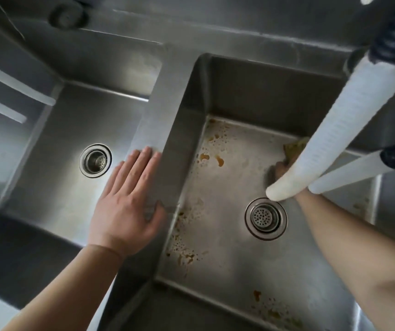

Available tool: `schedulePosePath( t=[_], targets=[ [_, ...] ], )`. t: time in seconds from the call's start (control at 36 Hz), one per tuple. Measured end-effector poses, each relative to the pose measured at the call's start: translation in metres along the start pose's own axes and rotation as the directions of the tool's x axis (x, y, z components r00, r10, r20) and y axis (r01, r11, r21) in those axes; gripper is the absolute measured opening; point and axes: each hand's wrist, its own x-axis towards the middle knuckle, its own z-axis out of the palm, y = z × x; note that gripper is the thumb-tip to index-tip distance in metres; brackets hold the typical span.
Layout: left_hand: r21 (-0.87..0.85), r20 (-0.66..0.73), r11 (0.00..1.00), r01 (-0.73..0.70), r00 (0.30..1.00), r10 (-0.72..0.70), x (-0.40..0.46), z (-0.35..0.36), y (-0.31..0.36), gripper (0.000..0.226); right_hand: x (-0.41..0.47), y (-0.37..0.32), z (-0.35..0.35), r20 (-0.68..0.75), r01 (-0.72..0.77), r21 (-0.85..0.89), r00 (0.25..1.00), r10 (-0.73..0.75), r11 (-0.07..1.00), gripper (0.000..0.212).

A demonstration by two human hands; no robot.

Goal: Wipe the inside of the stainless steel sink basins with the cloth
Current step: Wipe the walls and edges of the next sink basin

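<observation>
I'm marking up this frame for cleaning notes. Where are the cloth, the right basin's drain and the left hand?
cloth (pixel 295 146): head view, on its yellow folds beside the white hose.
drain (pixel 266 218): head view, on the perforated strainer's middle.
left hand (pixel 126 199): head view, on the back of the hand.

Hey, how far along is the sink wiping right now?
Done: the left basin looks clean. In hand: the right hand holds the cloth at the right basin's far side, partly hidden by a white hose; the left hand rests on the divider. Left: brown stains across that basin's floor.
</observation>
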Motion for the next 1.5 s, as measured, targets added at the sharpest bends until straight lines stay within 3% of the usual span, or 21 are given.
schedulePosePath(
  t=[0.06,0.17,0.28,0.33,0.42,0.5,0.64,0.78,0.89,1.0,1.11,1.5],
  targets=[
    [-0.005,-0.002,1.000,0.000,1.000,0.000,0.000,0.001,-0.001,0.082,0.005,-0.020,0.015,-0.029,0.121,-0.063,0.992,-0.123,0.991,0.077],
    [-0.002,0.005,1.000,0.002,1.000,-0.002,0.000,0.001,-0.003,0.083,-0.016,-0.041,0.043,0.142,0.218,-0.066,0.968,-0.208,0.974,0.073],
    [-0.006,-0.002,1.000,0.008,1.000,-0.008,0.000,0.000,-0.001,0.083,-0.062,-0.067,0.055,0.207,0.610,-0.132,0.788,-0.580,0.781,0.074],
    [-0.008,-0.003,1.000,0.010,1.000,-0.010,0.000,0.000,-0.001,0.083,-0.084,-0.059,0.059,0.251,0.672,-0.162,0.736,-0.628,0.723,0.075],
    [-0.004,0.002,1.000,0.016,1.000,-0.016,0.000,-0.002,0.000,0.084,-0.103,-0.031,0.063,0.277,0.693,-0.218,0.719,-0.638,0.687,0.071],
    [-0.001,0.008,1.000,0.014,1.000,-0.014,0.000,-0.003,0.001,0.085,-0.117,-0.004,0.059,0.249,0.638,-0.206,0.767,-0.591,0.742,0.066],
    [0.011,0.029,1.000,0.021,0.999,-0.021,0.000,-0.002,0.000,0.087,-0.120,0.015,0.047,0.048,0.270,-0.099,0.963,-0.266,0.958,0.063],
    [0.011,0.014,1.000,0.013,1.000,-0.013,0.001,0.000,-0.003,0.087,-0.092,-0.030,0.046,-0.001,-0.093,0.159,0.996,0.095,0.983,0.073],
    [-0.010,0.000,1.000,0.007,1.000,-0.007,0.000,0.001,-0.005,0.087,-0.057,-0.077,0.043,-0.115,0.015,0.034,0.993,-0.011,0.999,0.070],
    [-0.026,-0.024,1.000,-0.013,1.000,0.013,0.001,0.003,-0.006,0.085,-0.030,-0.131,0.041,-0.127,-0.066,0.067,0.989,0.074,0.996,0.072],
    [-0.031,-0.037,0.999,-0.017,0.999,0.016,0.001,0.004,-0.006,0.084,-0.026,-0.170,0.052,-0.122,-0.056,0.109,0.990,0.069,0.992,0.068],
    [-0.054,-0.070,0.998,-0.016,0.997,0.012,0.001,0.003,-0.005,0.082,-0.025,-0.198,0.073,-0.043,0.082,0.149,0.996,-0.076,0.986,0.086]
  ],
)
